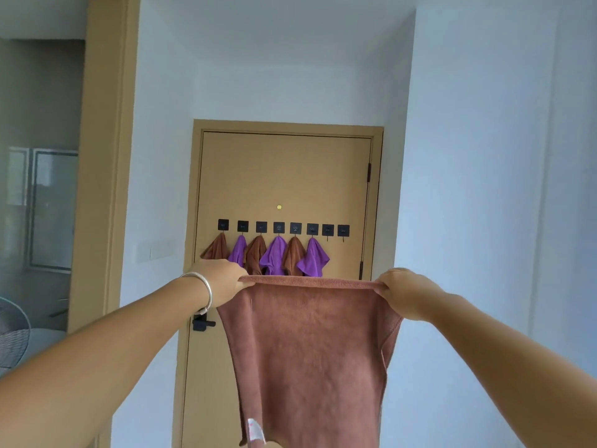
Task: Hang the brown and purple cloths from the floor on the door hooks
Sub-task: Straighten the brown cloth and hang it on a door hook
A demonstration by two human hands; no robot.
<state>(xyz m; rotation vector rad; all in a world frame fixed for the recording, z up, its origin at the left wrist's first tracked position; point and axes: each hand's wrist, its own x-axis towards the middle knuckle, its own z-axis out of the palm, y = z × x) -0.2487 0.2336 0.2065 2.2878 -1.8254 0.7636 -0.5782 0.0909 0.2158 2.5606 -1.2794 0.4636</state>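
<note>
Brown cloth (pixel 307 344) is held up at arm's length in front of the door (pixel 284 176), top hem stretched taut between both hands. Left hand (pixel 223 281) pinches the left top corner, fingers curled over the hem; right hand (pixel 403 291) pinches the right top corner the same way. A white label (pixel 255 430) shows near the bottom edge.

Door carries eight black hooks (pixel 279 227) in one row. Six from the left are taken: brown, purple, brown, purple, brown, purple. The two rightmost hooks, (pixel 328 230) and (pixel 343 230), are free.

Judgement: step in hand is hanging this brown cloth; the alternating order points to the seventh hook. To do it well, step close, gather one corner into a small bunch, seat it fully over the hook tip, then release the other hand's grip last. Risk: the neighbouring purple cloth (pixel 314 258) gets brushed off.
</note>
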